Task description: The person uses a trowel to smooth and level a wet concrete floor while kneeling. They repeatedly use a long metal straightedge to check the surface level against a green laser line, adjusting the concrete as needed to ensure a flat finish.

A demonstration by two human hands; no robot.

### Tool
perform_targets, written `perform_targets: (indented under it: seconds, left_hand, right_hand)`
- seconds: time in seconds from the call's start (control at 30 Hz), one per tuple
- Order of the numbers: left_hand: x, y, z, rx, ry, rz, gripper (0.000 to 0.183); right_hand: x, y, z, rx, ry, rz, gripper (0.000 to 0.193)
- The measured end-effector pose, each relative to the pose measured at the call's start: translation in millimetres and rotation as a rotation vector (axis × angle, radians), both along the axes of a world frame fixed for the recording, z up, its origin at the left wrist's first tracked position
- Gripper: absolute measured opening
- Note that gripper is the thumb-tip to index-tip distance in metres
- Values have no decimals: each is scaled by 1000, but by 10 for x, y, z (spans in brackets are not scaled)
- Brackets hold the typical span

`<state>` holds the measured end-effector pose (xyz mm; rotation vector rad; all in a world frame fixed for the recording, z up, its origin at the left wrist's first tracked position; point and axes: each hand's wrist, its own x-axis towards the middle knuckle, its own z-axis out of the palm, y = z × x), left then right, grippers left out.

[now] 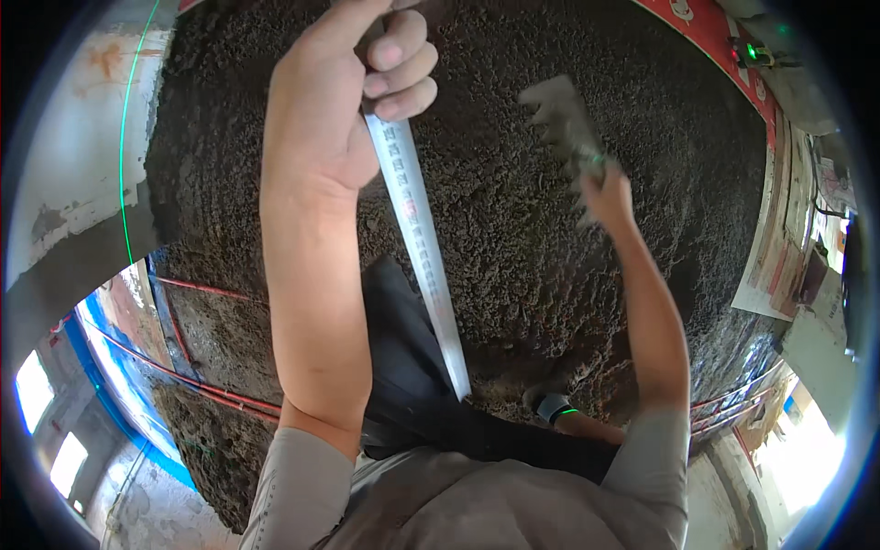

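The spreading of the dark mortar point(527, 293) seems to be in hand, with the left hand point(330, 105) gripping a marked strip point(417, 234) and the right hand point(609, 194) gripping a blurred toothed trowel point(566, 115) over the mortar, so the next move calls, I think, for even strokes.

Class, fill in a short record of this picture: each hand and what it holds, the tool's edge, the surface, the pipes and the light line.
Left hand: closed around a pale, marked strip
Right hand: gripping a toothed tool, blurred
Tool edge: jagged, on its left side
Surface: dark, rough, lumpy material beneath both hands
Pipes: thin red pipes at lower left; more at lower right
Light line: green line, upper left, on a pale wall
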<state>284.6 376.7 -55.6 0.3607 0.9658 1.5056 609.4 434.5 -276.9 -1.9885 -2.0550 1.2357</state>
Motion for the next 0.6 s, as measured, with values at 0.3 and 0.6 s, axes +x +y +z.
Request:
perform_targets:
  seconds: [0.3,0.6]
  left_hand:
    - [116,-95,-77,53,6,-39,36]
    - [189,31,-125,56,-22,-90,34]
  right_hand:
    - [-1278,1030,-570,2,-43,394,32]
    - [-1097,-1416,-105,-442,-229,1219,30]
